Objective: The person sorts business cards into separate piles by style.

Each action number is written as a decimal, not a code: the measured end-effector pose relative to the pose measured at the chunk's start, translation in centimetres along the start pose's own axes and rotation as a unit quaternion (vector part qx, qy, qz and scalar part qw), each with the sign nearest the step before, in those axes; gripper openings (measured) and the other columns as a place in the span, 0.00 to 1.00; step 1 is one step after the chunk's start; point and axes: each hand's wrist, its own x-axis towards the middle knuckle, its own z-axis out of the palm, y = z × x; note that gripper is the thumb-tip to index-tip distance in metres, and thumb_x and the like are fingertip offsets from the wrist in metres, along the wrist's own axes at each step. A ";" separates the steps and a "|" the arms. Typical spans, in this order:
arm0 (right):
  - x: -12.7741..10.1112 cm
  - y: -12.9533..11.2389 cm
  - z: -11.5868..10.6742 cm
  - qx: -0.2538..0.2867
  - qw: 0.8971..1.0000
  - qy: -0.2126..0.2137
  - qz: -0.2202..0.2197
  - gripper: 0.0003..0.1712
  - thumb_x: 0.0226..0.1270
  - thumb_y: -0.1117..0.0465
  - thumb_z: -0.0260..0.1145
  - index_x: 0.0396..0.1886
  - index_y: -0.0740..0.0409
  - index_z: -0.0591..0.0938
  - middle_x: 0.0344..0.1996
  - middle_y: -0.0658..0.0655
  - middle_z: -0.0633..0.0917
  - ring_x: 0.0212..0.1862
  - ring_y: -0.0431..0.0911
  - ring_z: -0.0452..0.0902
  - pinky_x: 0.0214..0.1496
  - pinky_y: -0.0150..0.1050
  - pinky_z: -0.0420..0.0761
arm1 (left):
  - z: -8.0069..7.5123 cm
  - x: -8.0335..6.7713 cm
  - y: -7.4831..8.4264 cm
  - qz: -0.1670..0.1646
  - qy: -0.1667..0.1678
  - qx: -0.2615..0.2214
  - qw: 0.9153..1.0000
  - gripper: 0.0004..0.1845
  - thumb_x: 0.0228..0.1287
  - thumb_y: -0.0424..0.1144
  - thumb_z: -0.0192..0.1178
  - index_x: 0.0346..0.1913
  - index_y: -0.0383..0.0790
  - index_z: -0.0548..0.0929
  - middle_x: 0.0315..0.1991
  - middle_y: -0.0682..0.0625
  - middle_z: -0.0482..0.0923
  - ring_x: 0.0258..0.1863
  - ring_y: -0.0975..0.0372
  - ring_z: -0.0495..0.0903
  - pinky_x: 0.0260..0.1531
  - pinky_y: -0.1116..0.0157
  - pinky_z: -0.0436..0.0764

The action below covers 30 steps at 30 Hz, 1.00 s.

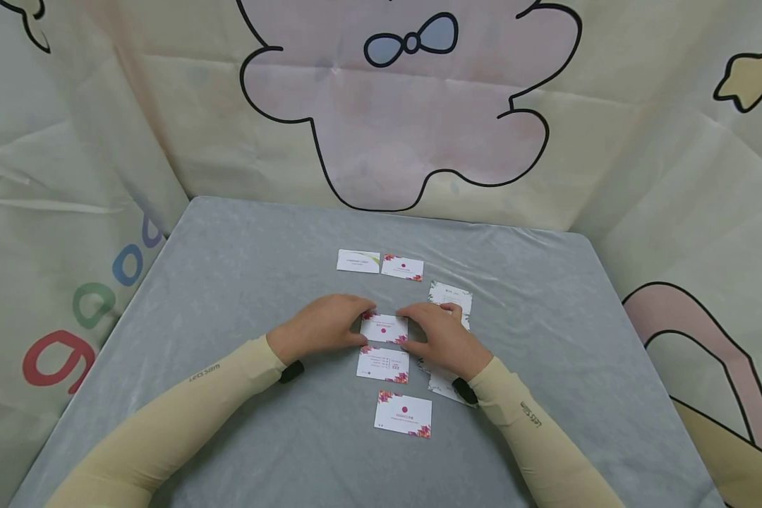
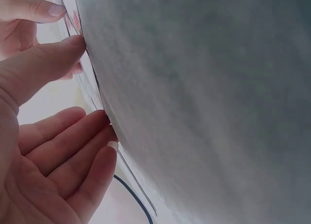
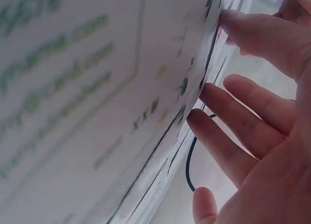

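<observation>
A white business card with red flower corners [image 1: 384,329] lies on the grey cloth between both hands. My left hand [image 1: 324,323] touches its left end, thumb at the lower corner and fingertips at the upper one. My right hand [image 1: 446,337] frames the right end the same way, thumb and forefinger apart at the corners. In the left wrist view the left fingers [image 2: 73,151] look fairly straight, tips at the surface. Extended and spread, the right fingers [image 3: 243,131] show in the right wrist view. Just below the framed card lies another red-flowered card [image 1: 383,364].
Nearest me is a third red-flowered card [image 1: 403,414]. Farther back, a white card with a green corner [image 1: 358,261] sits beside a red-flowered one [image 1: 403,267]. Leaf-patterned cards [image 1: 451,291] lie partly hidden beneath the right hand. Printed curtains [image 1: 394,141] border the grey-covered table [image 1: 260,240].
</observation>
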 end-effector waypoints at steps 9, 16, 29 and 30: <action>0.2 -0.3 -0.3 -0.002 1.000 -0.004 0.003 0.32 0.68 0.54 0.80 0.69 0.53 0.82 0.64 0.54 0.87 0.70 0.50 0.80 0.72 0.65 0.62 | -0.1 0.0 0.4 -0.007 0.009 0.004 1.000 0.26 0.67 0.42 0.77 0.65 0.39 0.85 0.55 0.48 0.89 0.49 0.58 0.86 0.57 0.55 0.86; 0.4 -0.2 -0.3 -0.001 1.000 -0.006 0.002 0.33 0.68 0.53 0.81 0.70 0.53 0.82 0.63 0.54 0.87 0.68 0.48 0.81 0.71 0.65 0.62 | -0.2 0.1 0.3 -0.006 0.011 0.006 1.000 0.28 0.67 0.43 0.77 0.67 0.38 0.83 0.58 0.47 0.88 0.52 0.57 0.87 0.59 0.54 0.86; 2.1 1.5 -1.0 -0.024 1.000 0.009 0.018 0.33 0.69 0.54 0.79 0.71 0.51 0.81 0.65 0.55 0.86 0.71 0.51 0.80 0.73 0.64 0.62 | -0.7 3.0 -1.1 0.002 0.018 0.035 0.999 0.27 0.68 0.45 0.75 0.67 0.42 0.83 0.58 0.49 0.88 0.54 0.58 0.86 0.59 0.56 0.86; 2.4 1.9 -1.0 -0.025 0.999 0.009 0.024 0.32 0.70 0.54 0.79 0.71 0.51 0.81 0.66 0.55 0.86 0.72 0.51 0.79 0.73 0.64 0.61 | -0.7 3.6 -1.3 0.001 0.018 0.042 0.999 0.27 0.69 0.45 0.75 0.67 0.42 0.83 0.58 0.50 0.88 0.54 0.58 0.86 0.60 0.56 0.86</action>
